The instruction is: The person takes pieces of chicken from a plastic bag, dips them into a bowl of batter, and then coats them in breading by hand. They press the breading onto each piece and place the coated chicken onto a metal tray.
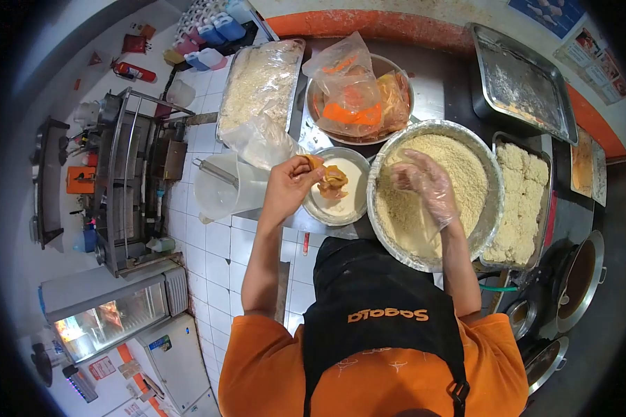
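Observation:
Pinched in the fingers of my bare left hand point(292, 186) is a floppy, yellowish-pink piece of raw chicken point(333, 185). It dangles over a metal bowl point(314, 213) of white batter point(355, 191), its lower end right at the batter. My right hand point(426, 184) wears a clear plastic glove dusted with crumbs. It hovers over the left part of a large metal basin point(496, 187) of pale breadcrumbs point(459, 156), fingers loosely bent and apart, nothing visible in them.
Behind the bowls stands a basin point(407, 118) with bagged orange-yellow meat. Left are a wrapped crumb tray point(261, 80), a plastic bag point(261, 141) and a clear jug point(212, 187) with a metal handle. To the right lie a tray of breaded pieces point(515, 201) and a deep metal pan point(525, 80).

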Available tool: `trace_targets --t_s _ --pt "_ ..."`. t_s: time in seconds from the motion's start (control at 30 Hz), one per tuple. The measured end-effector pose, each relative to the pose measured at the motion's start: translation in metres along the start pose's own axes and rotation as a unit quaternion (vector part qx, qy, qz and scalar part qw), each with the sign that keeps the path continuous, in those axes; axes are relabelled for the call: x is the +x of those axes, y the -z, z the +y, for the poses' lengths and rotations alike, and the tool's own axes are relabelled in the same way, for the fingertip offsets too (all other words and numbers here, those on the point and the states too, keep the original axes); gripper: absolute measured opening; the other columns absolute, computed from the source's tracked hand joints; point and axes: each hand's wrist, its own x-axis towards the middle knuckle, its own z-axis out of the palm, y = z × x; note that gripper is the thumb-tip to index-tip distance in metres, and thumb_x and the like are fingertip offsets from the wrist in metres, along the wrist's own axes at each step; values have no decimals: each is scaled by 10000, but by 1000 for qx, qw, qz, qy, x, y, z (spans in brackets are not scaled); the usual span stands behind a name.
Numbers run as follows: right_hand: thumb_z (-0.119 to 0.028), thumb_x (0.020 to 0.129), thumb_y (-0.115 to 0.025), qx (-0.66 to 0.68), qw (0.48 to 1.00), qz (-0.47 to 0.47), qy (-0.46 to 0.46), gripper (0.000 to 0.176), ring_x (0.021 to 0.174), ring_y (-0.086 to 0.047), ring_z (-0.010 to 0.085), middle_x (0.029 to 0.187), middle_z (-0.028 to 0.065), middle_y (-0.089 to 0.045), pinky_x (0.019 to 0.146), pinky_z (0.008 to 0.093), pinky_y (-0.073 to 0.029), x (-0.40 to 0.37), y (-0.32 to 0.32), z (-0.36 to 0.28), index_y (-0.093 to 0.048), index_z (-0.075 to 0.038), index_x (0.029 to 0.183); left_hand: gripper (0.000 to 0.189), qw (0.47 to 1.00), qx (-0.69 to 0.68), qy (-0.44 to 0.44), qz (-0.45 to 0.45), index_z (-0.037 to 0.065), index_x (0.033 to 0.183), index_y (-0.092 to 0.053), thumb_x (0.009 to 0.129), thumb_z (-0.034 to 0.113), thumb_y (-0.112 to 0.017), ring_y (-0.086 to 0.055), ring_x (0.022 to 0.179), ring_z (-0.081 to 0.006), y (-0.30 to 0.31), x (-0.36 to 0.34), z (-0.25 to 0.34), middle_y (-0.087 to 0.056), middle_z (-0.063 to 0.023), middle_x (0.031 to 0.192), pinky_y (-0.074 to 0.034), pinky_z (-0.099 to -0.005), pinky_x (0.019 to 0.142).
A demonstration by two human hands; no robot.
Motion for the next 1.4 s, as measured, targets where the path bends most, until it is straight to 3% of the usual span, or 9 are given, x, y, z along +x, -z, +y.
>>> trace_targets --t_s 0.3,0.43,0.67,0.73,0.8,0.93,1.03,1.23,1.4 --pt "-222 967 -662 -19 980 198 0 382 924 -671 169 1075 110 -702 812 300 -554 -31 62 -11 -603 -14 1281 236 910 382 -149 -57 48 1068 -719 843 109 -760 -662 780 -99 -8 -1 -80 -725 -62 856 -529 -285 725" --pt "-228 966 -664 -10 976 216 -8 367 911 -662 166 1066 107 -702 804 303 -547 -41 70 -10 -614 -18 1264 281 901 400 -116 -125 79 1090 -719 828 158 -784 -666 773 -97 -19 -9 -87 -728 -85 860 -527 -287 705" --pt "-219 907 -721 -169 968 185 -20 450 1113 -648 253 1221 157 -655 949 369 -525 -30 76 -2 -592 -38 1298 227 979 200 8 33 5 1027 -703 827 90 -767 -719 785 -166 9 6 -70 -750 -89 873 -557 -315 714" --pt "-233 813 -776 -531 835 23 143 648 1299 -514 324 1405 201 -529 1059 441 -442 -20 67 0 -522 -101 1395 236 935 352 -20 50 6 1023 -706 820 116 -757 -725 790 -237 1 14 -86 -742 -133 863 -561 -350 718" --pt "-264 775 -794 -591 795 21 132 724 1345 -454 357 1459 212 -464 1099 463 -397 -5 42 8 -496 -113 1417 254 863 500 -39 57 9 996 -715 797 167 -719 -698 812 -397 -10 23 -103 -701 -235 847 -559 -439 729" --pt "-383 685 -836 -744 656 1 129 878 1331 -442 430 1483 196 -435 1081 510 -400 0 21 25 -464 -115 1434 213 886 450 -35 104 -11 966 -716 805 129 -727 -735 755 -282 -23 27 -100 -733 -189 822 -559 -365 686" --pt "-373 764 -761 -753 650 -80 -58 718 1230 -541 363 1350 138 -564 1004 446 -447 0 18 2 -510 -140 1395 228 976 194 52 84 -40 990 -697 807 64 -784 -717 747 -163 -13 17 -78 -740 -125 827 -554 -276 664" --pt "-237 932 -554 -711 694 -34 108 350 1101 -608 269 1101 113 -659 927 422 -470 -25 81 43 -609 -111 1253 225 994 34 16 102 -62 1025 -674 827 -18 -770 -681 775 -121 -9 -11 -35 -717 -126 934 -536 -216 671" --pt "-218 939 -545 -622 777 9 93 380 1125 -596 303 1180 133 -648 966 440 -458 -22 79 16 -595 -95 1295 238 985 55 -28 163 -76 1044 -663 834 -32 -765 -677 779 -121 -13 -27 -13 -715 -122 935 -538 -220 692"
